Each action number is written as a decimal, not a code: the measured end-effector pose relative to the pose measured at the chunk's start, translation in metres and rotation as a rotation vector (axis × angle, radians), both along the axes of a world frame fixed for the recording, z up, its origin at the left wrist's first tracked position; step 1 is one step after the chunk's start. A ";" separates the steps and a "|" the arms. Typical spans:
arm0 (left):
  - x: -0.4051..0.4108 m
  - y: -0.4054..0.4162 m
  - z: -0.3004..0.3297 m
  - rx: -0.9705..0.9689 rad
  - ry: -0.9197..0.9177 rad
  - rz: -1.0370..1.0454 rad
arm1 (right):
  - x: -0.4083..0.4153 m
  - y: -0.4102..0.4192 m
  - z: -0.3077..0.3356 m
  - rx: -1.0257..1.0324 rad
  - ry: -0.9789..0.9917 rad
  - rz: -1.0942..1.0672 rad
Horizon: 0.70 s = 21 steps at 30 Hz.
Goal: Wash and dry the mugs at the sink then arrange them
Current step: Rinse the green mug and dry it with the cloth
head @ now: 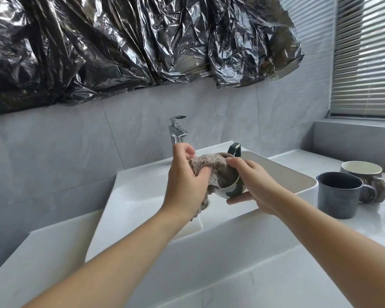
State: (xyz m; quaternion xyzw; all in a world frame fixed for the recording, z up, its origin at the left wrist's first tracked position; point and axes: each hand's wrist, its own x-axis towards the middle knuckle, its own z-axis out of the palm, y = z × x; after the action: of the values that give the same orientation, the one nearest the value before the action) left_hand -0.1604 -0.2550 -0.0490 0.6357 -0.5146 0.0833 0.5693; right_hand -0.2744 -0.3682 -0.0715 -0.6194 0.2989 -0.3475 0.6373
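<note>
Holding the mug (228,187) tipped over the sink (282,172), right hand (256,185) curled round it, left hand (187,181) gripping the cloth (209,163) stuffed inside, we risk it slipping if wet and chipping

I can't find any words, numbers or signs to read here
</note>
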 end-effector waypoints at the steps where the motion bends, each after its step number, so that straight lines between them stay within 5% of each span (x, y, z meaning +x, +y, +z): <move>1: -0.002 -0.002 -0.002 0.001 0.079 -0.009 | 0.000 0.000 0.000 0.008 -0.001 -0.005; 4: 0.001 -0.001 -0.011 0.091 -0.094 -0.071 | 0.000 0.000 0.000 0.014 0.010 -0.017; 10: 0.024 0.008 -0.020 0.616 -0.853 0.078 | 0.001 0.002 -0.001 -0.067 0.077 -0.014; 15: 0.045 0.004 -0.007 0.394 -1.119 -0.097 | -0.001 0.004 0.001 -0.014 0.092 0.013; 18: 0.076 0.006 0.011 0.220 -1.433 -0.282 | -0.002 0.004 0.001 -0.037 0.094 0.048; 21: 0.095 0.001 0.034 0.288 -1.705 -0.271 | -0.001 0.005 0.001 -0.048 0.117 0.076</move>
State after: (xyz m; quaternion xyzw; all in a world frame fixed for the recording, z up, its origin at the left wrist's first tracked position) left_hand -0.0659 -0.2540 -0.0150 0.3558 -0.8416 0.3960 -0.0906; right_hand -0.2751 -0.3630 -0.0704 -0.6648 0.3035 -0.2933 0.6164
